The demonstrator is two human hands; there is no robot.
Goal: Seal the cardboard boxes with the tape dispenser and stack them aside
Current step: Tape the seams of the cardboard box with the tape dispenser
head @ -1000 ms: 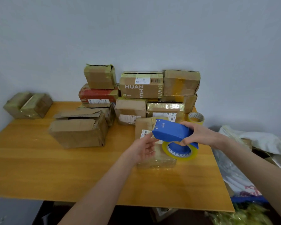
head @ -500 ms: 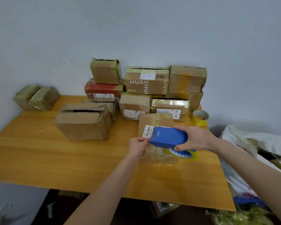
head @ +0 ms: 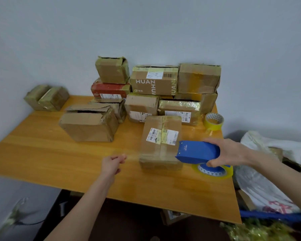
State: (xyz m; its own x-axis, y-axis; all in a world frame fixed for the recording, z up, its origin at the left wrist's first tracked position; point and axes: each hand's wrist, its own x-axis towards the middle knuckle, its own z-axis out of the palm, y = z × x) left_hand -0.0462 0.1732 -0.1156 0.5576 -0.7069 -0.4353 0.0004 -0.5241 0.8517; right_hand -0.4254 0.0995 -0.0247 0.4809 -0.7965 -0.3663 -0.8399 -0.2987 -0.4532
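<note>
In the head view, your right hand is wrapped round the blue plastic tape dispenser, just beside the brown labelled cardboard box near the right edge of the orange wooden surface. Your left hand pinches what looks like a clear tape strip. Pull it taut, lay it flat across the seam, then press both ends down.

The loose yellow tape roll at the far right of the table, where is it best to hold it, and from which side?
Come from above: the yellow tape roll lies flat on the table, core opening upward. Put fingers inside the core, thumb on the outer wall.
</note>
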